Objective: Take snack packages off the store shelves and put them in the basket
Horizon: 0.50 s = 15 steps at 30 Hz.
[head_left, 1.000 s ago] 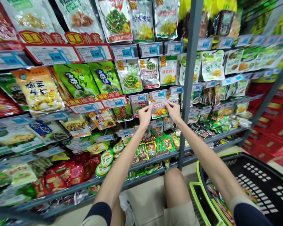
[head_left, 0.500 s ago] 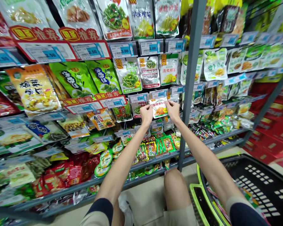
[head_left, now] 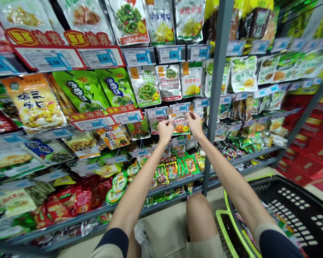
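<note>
Both my arms reach forward to a shop rack of hanging snack packets. My left hand (head_left: 165, 129) pinches the left edge of a small white packet (head_left: 179, 126) with an orange picture. My right hand (head_left: 195, 123) pinches its top right corner. The packet sits just under a row of blue price tags (head_left: 181, 108), among other hanging packets. My bare knee (head_left: 200, 215) shows below, close to the floor.
A grey upright post (head_left: 216, 93) stands just right of my hands. A black shopping basket with a green rim (head_left: 290, 211) rests at the lower right, with some packets in it. Large green packets (head_left: 83, 89) hang at the left, and small packets (head_left: 174, 170) lie on the low shelf.
Both hands have lifted the small packet slightly higher, closer to the price tags. The view has shifted a little to the right.
</note>
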Each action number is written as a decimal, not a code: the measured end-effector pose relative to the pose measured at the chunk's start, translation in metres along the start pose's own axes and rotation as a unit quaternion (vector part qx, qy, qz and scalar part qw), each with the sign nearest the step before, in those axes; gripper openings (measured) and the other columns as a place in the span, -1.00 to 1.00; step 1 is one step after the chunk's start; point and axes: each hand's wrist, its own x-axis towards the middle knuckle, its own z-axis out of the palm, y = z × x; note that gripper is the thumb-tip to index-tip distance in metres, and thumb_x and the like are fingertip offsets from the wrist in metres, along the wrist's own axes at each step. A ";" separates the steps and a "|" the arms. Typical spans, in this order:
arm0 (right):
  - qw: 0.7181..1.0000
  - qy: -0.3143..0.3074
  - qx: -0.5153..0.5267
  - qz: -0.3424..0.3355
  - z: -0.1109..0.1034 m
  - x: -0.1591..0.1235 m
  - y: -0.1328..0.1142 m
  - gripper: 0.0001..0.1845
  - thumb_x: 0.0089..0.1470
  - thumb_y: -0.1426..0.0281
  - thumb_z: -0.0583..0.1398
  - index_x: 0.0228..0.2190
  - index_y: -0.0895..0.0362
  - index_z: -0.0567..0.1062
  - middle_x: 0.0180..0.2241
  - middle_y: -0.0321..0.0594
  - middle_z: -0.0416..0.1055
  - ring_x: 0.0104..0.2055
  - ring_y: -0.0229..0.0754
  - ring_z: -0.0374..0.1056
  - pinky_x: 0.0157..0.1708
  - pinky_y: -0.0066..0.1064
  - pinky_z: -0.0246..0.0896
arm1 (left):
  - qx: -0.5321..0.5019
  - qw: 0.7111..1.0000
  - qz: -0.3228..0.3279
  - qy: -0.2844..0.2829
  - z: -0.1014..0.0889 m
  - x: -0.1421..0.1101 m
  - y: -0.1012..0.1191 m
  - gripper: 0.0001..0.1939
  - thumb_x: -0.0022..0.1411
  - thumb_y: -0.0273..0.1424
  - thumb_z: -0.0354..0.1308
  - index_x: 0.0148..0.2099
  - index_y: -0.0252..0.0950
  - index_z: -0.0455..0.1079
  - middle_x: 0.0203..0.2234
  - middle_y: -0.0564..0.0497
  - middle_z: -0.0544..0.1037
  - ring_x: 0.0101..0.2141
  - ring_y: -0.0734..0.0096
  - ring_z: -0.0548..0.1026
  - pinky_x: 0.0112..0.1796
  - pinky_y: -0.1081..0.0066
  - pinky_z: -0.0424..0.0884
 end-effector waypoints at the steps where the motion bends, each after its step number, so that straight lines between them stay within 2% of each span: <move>1: 1.000 0.002 0.014 0.000 0.002 0.005 -0.002 -0.51 0.21 0.04 0.22 -0.14 0.22 0.63 -0.13 -0.07 0.65 -0.08 -0.05 0.52 0.02 -0.30 0.40 | -0.001 1.000 0.003 0.003 0.000 0.000 0.000 -0.70 0.37 -0.34 0.23 -0.04 -0.41 0.72 -0.07 -0.24 0.74 -0.01 0.05 0.67 0.14 0.23 0.45; 7: 0.997 0.040 0.021 0.056 0.024 0.025 -0.004 -0.59 0.22 0.15 0.20 -0.19 0.24 0.63 -0.21 -0.07 0.64 -0.14 -0.06 0.50 -0.10 -0.35 0.39 | -0.045 0.999 -0.022 0.007 0.004 -0.003 0.000 -0.68 0.34 -0.33 0.25 -0.03 -0.44 0.71 -0.09 -0.25 0.74 -0.06 0.04 0.68 0.08 0.23 0.49; 12: 0.997 0.074 -0.020 0.018 0.028 0.017 0.003 -0.63 0.23 0.17 0.15 -0.30 0.19 0.61 -0.31 -0.16 0.60 -0.22 -0.09 0.45 -0.12 -0.36 0.37 | -0.026 1.000 -0.012 0.012 0.002 -0.004 0.002 -0.70 0.33 -0.30 0.23 -0.14 -0.40 0.73 -0.25 -0.15 0.75 -0.17 0.11 0.67 -0.02 0.30 0.50; 15: 0.997 0.052 -0.042 0.035 0.029 0.016 0.007 -0.66 0.23 0.16 0.16 -0.36 0.15 0.58 -0.38 -0.20 0.56 -0.27 -0.09 0.43 -0.15 -0.34 0.38 | -0.006 0.999 -0.045 0.017 0.000 0.004 -0.002 -0.75 0.29 -0.37 0.23 -0.18 -0.38 0.72 -0.28 -0.15 0.74 -0.20 0.14 0.66 -0.06 0.33 0.49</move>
